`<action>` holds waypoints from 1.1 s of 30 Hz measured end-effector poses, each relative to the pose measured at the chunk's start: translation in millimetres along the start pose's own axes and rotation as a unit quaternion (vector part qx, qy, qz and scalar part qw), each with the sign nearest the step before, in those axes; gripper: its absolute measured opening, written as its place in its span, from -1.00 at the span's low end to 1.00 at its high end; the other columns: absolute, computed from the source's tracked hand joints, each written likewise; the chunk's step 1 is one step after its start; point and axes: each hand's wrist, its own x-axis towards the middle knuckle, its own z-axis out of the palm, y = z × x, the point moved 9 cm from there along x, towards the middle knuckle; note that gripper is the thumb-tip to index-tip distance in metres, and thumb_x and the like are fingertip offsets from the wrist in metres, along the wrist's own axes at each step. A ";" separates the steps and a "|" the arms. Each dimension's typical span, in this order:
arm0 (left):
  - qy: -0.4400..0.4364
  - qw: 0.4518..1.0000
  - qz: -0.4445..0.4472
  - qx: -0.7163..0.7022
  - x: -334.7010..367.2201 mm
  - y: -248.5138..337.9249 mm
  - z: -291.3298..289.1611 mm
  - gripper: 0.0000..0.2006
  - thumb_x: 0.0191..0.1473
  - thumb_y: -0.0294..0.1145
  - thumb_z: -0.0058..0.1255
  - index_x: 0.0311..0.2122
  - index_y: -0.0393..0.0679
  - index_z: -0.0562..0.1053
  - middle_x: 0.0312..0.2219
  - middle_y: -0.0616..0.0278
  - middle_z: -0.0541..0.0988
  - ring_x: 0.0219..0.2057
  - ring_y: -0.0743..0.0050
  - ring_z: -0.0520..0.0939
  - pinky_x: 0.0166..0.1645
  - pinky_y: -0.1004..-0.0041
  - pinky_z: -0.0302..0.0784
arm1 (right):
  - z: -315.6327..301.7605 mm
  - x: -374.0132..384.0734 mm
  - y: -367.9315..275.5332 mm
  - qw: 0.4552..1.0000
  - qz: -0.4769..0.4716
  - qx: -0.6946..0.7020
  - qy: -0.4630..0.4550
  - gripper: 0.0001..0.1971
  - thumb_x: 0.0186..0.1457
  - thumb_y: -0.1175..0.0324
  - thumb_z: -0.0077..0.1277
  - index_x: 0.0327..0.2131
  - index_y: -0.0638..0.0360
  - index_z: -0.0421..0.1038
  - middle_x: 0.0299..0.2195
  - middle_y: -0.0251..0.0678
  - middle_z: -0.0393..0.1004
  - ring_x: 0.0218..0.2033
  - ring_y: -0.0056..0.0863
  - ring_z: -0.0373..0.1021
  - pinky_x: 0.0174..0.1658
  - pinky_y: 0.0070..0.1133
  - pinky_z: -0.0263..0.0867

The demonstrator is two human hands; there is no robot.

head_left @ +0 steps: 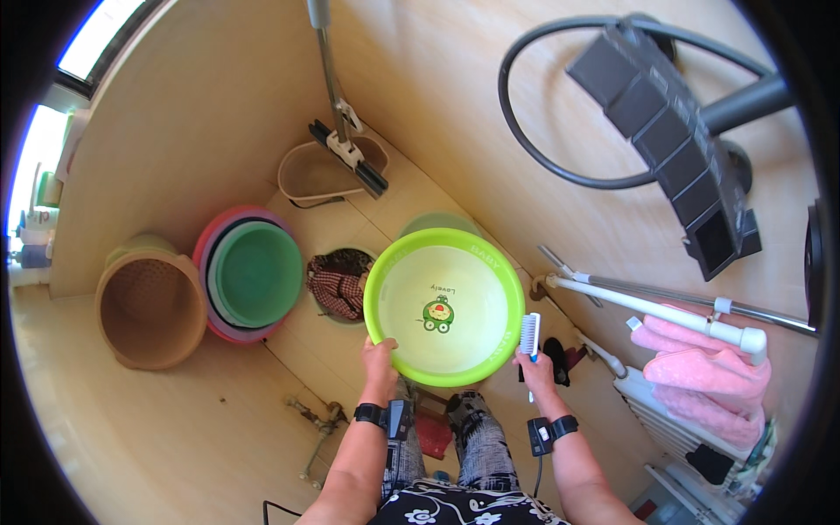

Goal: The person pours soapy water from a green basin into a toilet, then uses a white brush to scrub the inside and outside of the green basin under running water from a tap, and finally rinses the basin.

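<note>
A round basin (pixel 411 276) with a bright green rim and a pale inside hangs in front of my legs. A cartoon picture decorates its bottom. My left hand (pixel 380 363) is closed on its near left rim. My right hand (pixel 535 374), by the near right rim, grips a scrub brush (pixel 530 331) with white bristles and some blue on it. Whether that hand also bears on the rim I cannot tell. Just left of the basin, a tub with dark red checked cloth (pixel 334 293) stands on the floor, partly hidden.
Stacked basins (pixel 258 276) and a brown bucket (pixel 149 315) stand at the left. A mop (pixel 346 153) rests in a beige bucket (pixel 302 175) at the far corner. Pipes and a tap (pixel 325 420) are low left. Pink towels (pixel 709 367) hang right, below a black shower unit (pixel 661 131).
</note>
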 end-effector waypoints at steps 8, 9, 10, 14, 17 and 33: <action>-0.020 0.999 -0.027 0.038 20.9 -133.5 41.9 -0.73 -0.29 -0.70 -0.10 -0.34 -0.28 0.40 -0.50 0.24 0.49 -0.52 0.42 0.48 -0.41 0.50 0.39 | -23.2 58.5 101.5 0.999 -0.012 -0.014 0.029 -0.62 -0.11 0.18 0.12 -0.28 0.29 0.42 -0.47 -0.20 0.50 -0.46 -0.45 0.43 -0.33 -0.52 0.31; -0.019 0.997 -0.044 0.056 23.7 -151.4 46.0 -0.74 -0.28 -0.70 -0.08 -0.34 -0.29 0.40 -0.49 0.23 0.49 -0.51 0.41 0.49 -0.41 0.50 0.39 | -22.4 74.1 125.0 0.999 -0.002 -0.049 0.022 -0.57 -0.16 0.19 0.17 -0.29 0.34 0.40 -0.43 -0.15 0.50 -0.43 -0.40 0.44 -0.31 -0.51 0.32; -0.020 0.995 -0.058 0.075 31.7 -170.7 51.1 -0.74 -0.27 -0.70 -0.07 -0.34 -0.30 0.40 -0.49 0.21 0.49 -0.51 0.41 0.50 -0.42 0.50 0.39 | -22.8 89.4 149.7 0.999 -0.001 -0.047 0.029 -0.57 -0.16 0.19 0.17 -0.29 0.34 0.40 -0.43 -0.15 0.50 -0.43 -0.40 0.44 -0.31 -0.51 0.32; -0.070 0.988 -0.056 0.128 67.3 -245.2 67.1 -0.74 -0.24 -0.69 -0.05 -0.32 -0.31 0.42 -0.48 0.22 0.51 -0.52 0.45 0.50 -0.43 0.51 0.39 | 0.3 135.8 244.3 0.997 0.080 -0.020 0.000 -0.67 -0.12 0.29 0.16 -0.31 0.31 0.38 -0.47 -0.34 0.45 -0.46 -0.57 0.35 -0.36 -0.59 0.29; -0.120 0.978 -0.034 0.168 94.9 -294.7 89.4 -0.77 -0.20 -0.67 -0.04 -0.32 -0.30 0.42 -0.48 0.26 0.52 -0.52 0.52 0.49 -0.44 0.54 0.38 | 9.6 165.7 314.8 0.997 0.051 -0.053 0.037 -0.67 -0.14 0.31 0.17 -0.31 0.28 0.37 -0.54 -0.39 0.41 -0.60 -0.67 0.28 -0.57 -0.64 0.21; -0.240 0.909 0.074 0.333 245.7 -429.1 93.3 -0.81 -0.11 -0.38 0.05 -0.38 -0.27 0.45 -0.59 0.27 0.50 -0.58 0.48 0.48 -0.42 0.51 0.40 | 77.2 223.1 451.0 0.977 0.016 0.110 0.181 -0.68 -0.12 0.37 0.16 -0.30 0.27 0.29 -0.43 -0.33 0.43 -0.41 -0.56 0.34 -0.33 -0.57 0.28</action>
